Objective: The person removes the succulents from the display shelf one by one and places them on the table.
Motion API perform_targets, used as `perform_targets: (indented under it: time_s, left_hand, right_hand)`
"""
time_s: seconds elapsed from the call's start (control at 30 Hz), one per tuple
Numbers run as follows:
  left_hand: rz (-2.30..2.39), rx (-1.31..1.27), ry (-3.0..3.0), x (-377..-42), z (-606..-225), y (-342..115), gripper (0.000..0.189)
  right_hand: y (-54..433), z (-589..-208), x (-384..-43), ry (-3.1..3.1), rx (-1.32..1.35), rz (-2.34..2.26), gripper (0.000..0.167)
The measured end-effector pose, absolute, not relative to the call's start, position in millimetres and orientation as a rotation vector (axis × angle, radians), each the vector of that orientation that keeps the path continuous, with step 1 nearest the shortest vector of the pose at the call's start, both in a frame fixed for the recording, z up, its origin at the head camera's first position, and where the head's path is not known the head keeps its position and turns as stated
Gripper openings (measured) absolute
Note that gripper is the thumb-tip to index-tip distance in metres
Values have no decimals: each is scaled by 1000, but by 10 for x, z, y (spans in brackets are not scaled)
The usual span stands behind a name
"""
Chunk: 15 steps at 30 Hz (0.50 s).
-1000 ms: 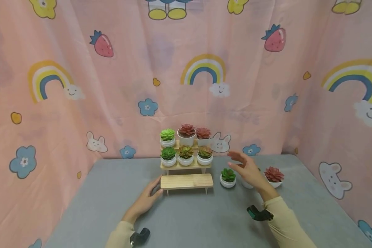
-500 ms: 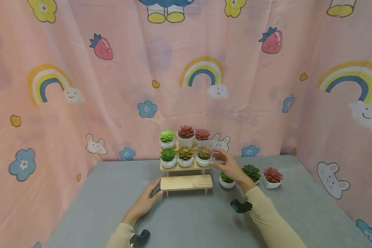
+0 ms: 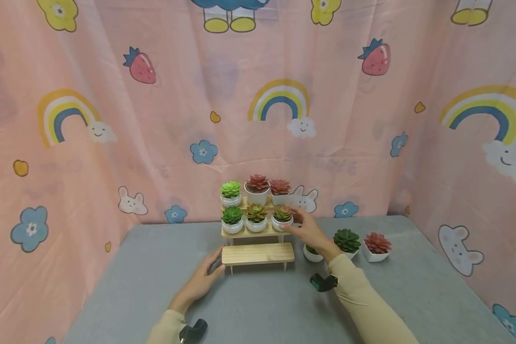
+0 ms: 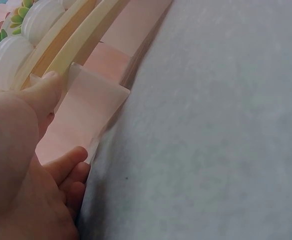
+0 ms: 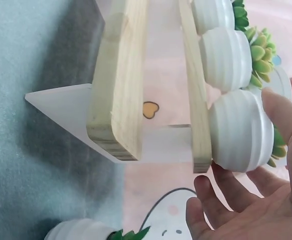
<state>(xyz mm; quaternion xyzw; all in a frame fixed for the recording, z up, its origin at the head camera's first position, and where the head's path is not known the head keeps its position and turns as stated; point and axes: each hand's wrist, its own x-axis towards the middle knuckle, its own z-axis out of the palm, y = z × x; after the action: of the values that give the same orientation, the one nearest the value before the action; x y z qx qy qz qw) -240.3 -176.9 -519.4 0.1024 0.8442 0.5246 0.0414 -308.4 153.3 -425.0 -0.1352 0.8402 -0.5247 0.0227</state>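
Observation:
A tiered wooden plant stand (image 3: 258, 254) with translucent side supports stands on the table. My left hand (image 3: 201, 278) holds the left end of its bottom step; in the left wrist view the thumb (image 4: 43, 95) lies at the board and the other fingers are by the side support (image 4: 83, 112). My right hand (image 3: 308, 233) is around the rightmost potted succulent (image 3: 282, 222) on the middle step. In the right wrist view, its thumb and fingers touch opposite sides of the white pot (image 5: 238, 132). Beside it are a yellowish-green succulent (image 3: 256, 220) and a green one (image 3: 232, 221).
The top step bears a bright green succulent (image 3: 231, 193) and two reddish ones, one in a taller pot (image 3: 257, 191). On the grey table (image 3: 155, 286), right of the stand, are a partly hidden small pot (image 3: 312, 254), a dark green succulent (image 3: 347, 240) and a red one (image 3: 376, 246).
My right hand has moved left from above the loose pots to the rightmost succulent on the middle step and now takes hold of it. The left hand has stayed at the stand.

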Motion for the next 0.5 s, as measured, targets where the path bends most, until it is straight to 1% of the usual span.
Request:
perform_targets:
  time_s: [0.17, 0.5]
  left_hand:
    - [1578, 335, 2600, -2428, -5220, -1772, 63]
    - [1575, 326, 2602, -2431, -5248, -1781, 63]
  right_hand:
    - [1493, -4267, -3080, 2628, -444, -1638, 71]
    - [1440, -4255, -3082, 2691, -399, -1625, 68]
